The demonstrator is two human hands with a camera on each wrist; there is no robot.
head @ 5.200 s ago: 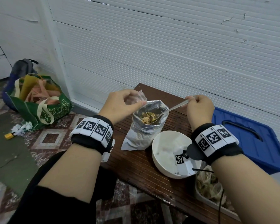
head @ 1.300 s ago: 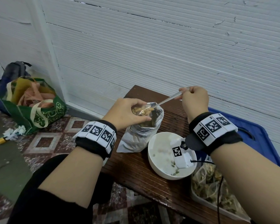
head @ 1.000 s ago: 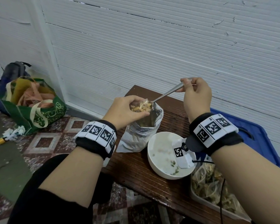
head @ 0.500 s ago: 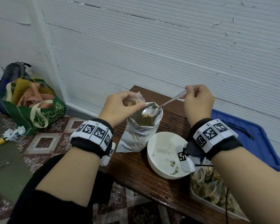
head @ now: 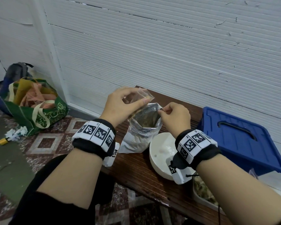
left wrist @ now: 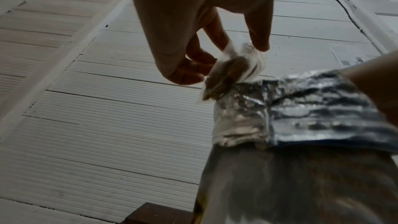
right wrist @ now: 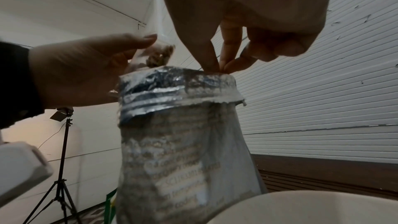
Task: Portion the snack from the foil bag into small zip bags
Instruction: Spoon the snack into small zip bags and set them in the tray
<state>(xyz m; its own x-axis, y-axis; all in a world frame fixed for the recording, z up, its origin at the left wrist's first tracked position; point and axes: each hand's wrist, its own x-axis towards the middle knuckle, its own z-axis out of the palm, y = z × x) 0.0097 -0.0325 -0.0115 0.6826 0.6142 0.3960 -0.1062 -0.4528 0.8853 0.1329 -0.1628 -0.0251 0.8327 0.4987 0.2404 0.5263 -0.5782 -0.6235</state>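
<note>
Pinching a small clear zip bag (head: 141,99) between thumb and fingertips, my left hand (head: 120,104) holds it up near the middle of the head view, just above the left edge of the foil bag's mouth. Through the plastic I can see a little brown snack (left wrist: 228,72) gathered in the lower part of the zip bag, whose bottom corner touches the foil rim in the left wrist view. My right hand (head: 173,117) sits just right of center, its thumb and two fingers (right wrist: 215,60) closed on the top edge of the foil bag (head: 141,132), nipping the rim at the far right side of the opening. The foil bag stands upright on the dark wooden table (head: 136,169), mouth open, with printed text on its side that is too blurred to read. Just below and right of it sits a white bowl (head: 159,153), partly hidden behind my right wrist. A blue plastic lid (head: 237,137) fills the right side of the frame. At the lower right edge a tray (head: 201,192) holds filled small bags. On the tiled floor at the left sits a green tote bag (head: 39,111).
</note>
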